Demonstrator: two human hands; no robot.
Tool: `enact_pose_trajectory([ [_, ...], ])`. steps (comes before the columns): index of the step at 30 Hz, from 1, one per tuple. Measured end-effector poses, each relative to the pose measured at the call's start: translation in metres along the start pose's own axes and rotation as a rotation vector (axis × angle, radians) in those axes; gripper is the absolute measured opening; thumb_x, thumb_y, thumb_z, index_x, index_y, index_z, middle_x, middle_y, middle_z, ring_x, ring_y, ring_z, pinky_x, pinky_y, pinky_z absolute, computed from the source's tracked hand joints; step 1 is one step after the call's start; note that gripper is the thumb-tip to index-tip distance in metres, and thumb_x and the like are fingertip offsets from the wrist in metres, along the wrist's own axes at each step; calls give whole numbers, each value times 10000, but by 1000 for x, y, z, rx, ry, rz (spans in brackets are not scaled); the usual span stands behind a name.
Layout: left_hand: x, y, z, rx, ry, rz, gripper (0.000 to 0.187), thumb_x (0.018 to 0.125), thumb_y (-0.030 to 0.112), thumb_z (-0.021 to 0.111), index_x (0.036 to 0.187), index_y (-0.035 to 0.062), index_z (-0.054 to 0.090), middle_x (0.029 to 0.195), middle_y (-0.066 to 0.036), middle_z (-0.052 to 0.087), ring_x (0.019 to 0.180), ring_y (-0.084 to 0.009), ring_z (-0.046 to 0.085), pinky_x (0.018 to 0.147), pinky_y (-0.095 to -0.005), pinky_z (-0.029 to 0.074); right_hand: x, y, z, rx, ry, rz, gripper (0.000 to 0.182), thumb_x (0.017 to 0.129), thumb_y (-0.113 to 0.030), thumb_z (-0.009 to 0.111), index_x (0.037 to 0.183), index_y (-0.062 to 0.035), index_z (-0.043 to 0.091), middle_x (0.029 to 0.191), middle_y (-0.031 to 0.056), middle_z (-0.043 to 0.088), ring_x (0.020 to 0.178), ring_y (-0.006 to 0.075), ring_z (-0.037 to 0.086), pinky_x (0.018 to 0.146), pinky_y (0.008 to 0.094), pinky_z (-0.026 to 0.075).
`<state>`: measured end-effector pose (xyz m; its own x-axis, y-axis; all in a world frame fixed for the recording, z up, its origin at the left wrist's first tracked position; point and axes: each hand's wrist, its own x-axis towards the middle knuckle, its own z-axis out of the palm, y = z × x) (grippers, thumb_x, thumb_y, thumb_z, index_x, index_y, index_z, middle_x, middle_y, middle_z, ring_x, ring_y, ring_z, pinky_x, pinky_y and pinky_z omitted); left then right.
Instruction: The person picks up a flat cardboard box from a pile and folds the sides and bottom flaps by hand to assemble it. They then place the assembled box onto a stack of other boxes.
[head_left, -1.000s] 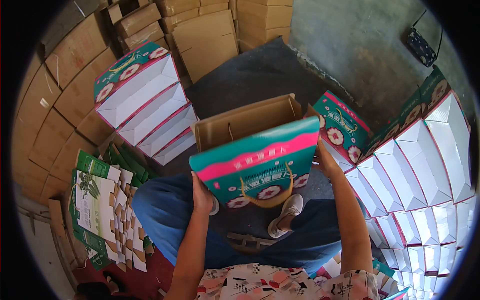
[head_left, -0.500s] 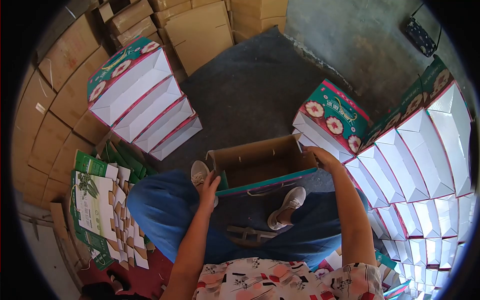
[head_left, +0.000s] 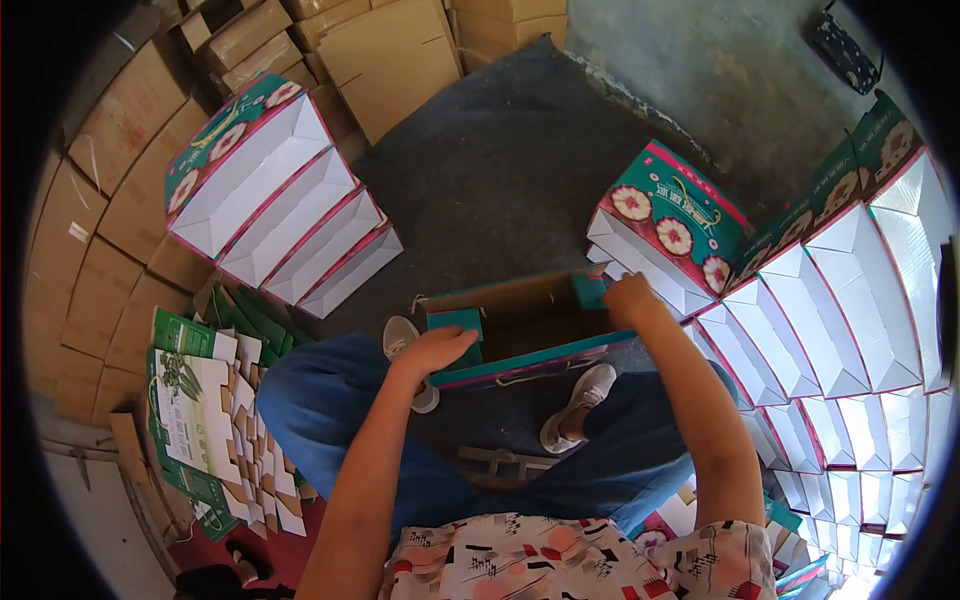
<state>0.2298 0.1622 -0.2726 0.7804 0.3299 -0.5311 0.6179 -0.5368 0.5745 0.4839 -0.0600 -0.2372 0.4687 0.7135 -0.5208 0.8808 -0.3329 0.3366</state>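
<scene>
A: In the head view, where does the box (head_left: 530, 336) lie from the hands?

B: Between them, in front of the person, its open top facing up. Its long axis runs from side to side, the right end slightly farther out.

A: Which hand is nearer?

B: Neither, clearly; each has its own end. The left hand (head_left: 446, 350) lies over the left flap (head_left: 462, 322), fingers close together, so the box extends rightward from it.

A: And the right hand?

B: The right hand (head_left: 630, 302) is curled at the right end, beside the right flap (head_left: 590, 292); the box extends leftward from there. Whether either hand is clamped on the cardboard, one cannot tell.

A: Does the box rest on the floor (head_left: 480, 200)?

B: Its underside is hidden.
</scene>
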Motion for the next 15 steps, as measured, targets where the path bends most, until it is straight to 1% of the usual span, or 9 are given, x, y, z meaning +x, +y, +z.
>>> enact_pose_trajectory([
  [1,10,-2,2,52,10,7,581,940,475,333,1147,-8,581,1153,-217,582,1103,-349,536,949,-379,397,5,-7,-2,26,13,-35,263,777,-197,587,1007,-133,697,1052,91,665,1039,251,604,863,395,457],
  [3,13,-1,4,192,15,59,572,936,462,335,1096,-24,590,1100,-248,585,1056,-387,539,916,-429,411,13,-19,2,77,39,-109,245,762,-177,601,980,-130,702,1046,90,666,1038,245,611,839,397,471],
  [4,13,-2,6,263,15,82,569,934,455,336,1071,-32,595,1074,-263,587,1033,-406,540,899,-454,418,24,-22,13,81,-29,-105,275,761,-169,595,1012,-101,683,1052,96,657,1044,268,611,814,404,498],
  [7,2,5,10,200,168,111,495,933,427,401,998,-28,586,947,-265,590,972,-407,548,820,-455,446,28,-18,16,192,-86,-74,300,771,-165,579,1048,-84,658,1072,101,640,1040,285,611,801,428,515],
  [10,-11,22,8,53,582,172,333,851,306,611,907,-21,577,902,-220,584,856,-371,568,705,-424,468,19,-13,18,342,44,-88,317,779,-160,563,1073,-67,637,1081,119,624,1004,310,618,806,451,517],
  [13,-24,42,-8,360,996,352,390,733,258,733,961,5,544,920,-176,575,798,-355,586,660,-405,483,8,-12,19,402,140,-97,278,790,-172,558,1028,-55,642,1074,138,612,971,332,620,786,447,521],
  [15,-15,39,-17,522,835,286,473,673,284,769,981,21,525,921,-152,567,775,-340,599,647,-409,490,2,-12,18,424,186,-92,262,794,-194,562,999,-51,640,1045,143,616,950,339,622,779,448,522],
])
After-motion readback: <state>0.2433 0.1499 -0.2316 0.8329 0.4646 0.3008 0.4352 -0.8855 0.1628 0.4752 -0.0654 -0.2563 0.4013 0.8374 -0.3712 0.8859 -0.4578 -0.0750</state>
